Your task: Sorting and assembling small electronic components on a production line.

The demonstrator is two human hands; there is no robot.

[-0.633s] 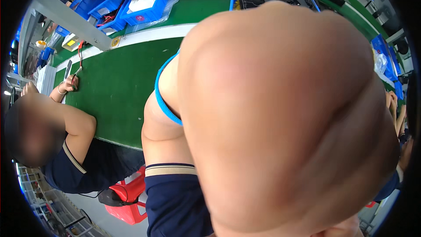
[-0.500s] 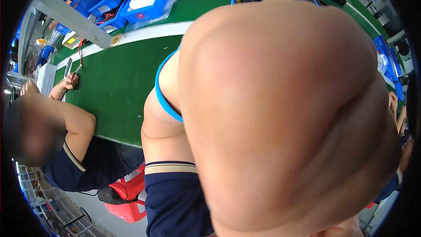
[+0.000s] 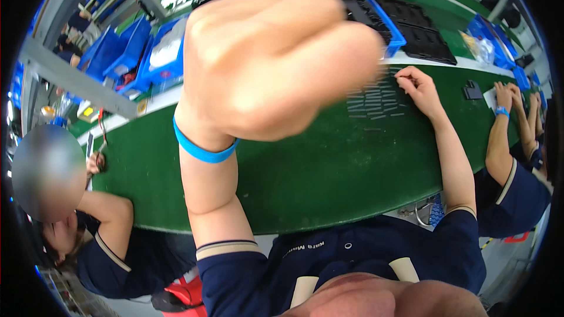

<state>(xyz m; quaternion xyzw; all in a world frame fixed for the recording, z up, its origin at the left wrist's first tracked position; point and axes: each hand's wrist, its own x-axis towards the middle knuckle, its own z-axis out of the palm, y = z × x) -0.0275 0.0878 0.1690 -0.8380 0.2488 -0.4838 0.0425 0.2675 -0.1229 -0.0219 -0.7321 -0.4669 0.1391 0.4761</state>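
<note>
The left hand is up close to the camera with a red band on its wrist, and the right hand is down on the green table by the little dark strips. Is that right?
Almost. The wristband on the left hand is blue, not red, as the head view shows. The rest holds: the right hand rests on the green table by the little dark strips.

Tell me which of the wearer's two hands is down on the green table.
The right hand, fingertips at the rows of small dark strips. The left hand, with its blue wristband, is raised close to the camera.

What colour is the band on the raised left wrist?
Bright blue: the wristband sits just below the raised left hand, plain in the head view.
</note>
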